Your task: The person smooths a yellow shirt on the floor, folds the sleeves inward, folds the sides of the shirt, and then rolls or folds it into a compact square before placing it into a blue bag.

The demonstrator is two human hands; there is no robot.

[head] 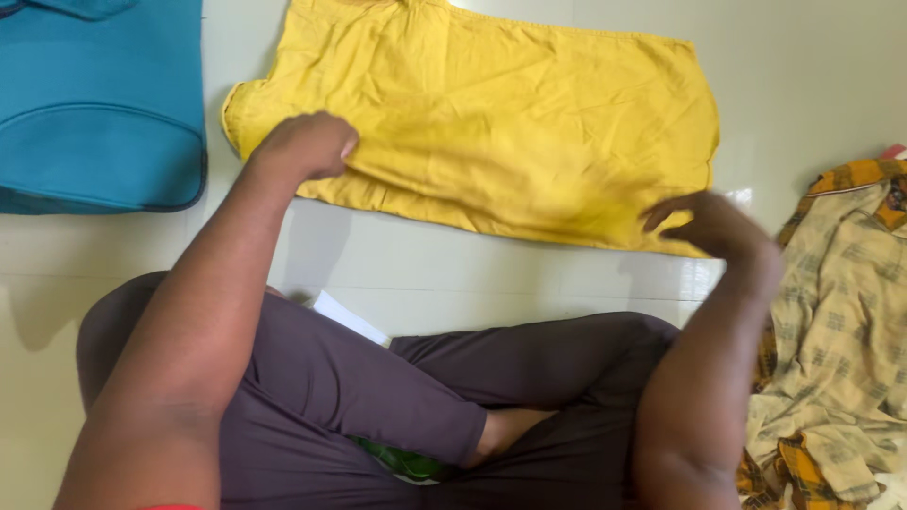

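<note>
Yellow garment (501, 123) lies spread flat on a pale tiled floor (812, 76), its top edge cut off by the frame, so its full shape cannot be made out. A seated person in dark purple trousers (378, 387) works it with both bare hands. The left hand (307, 144), curled closed, presses on the near left corner of the cloth, its fingertips tucked under and hidden. The right hand (704, 222) is blurred; its fingers look loosely spread at the garment's near right edge, and whether they pinch the cloth cannot be told.

A blue bag (99, 104) sits at the upper left, just beside the garment's left edge, cut off at the top and side. A checked yellow-and-cream cloth (841, 331) lies crumpled at the right, running out of frame, close to the right forearm. A white slip (348, 316) pokes out from behind the left knee, and a green item (406, 463) shows partly under the crossed legs. Bare floor lies between the garment's near edge and the knees, and more to the upper right.
</note>
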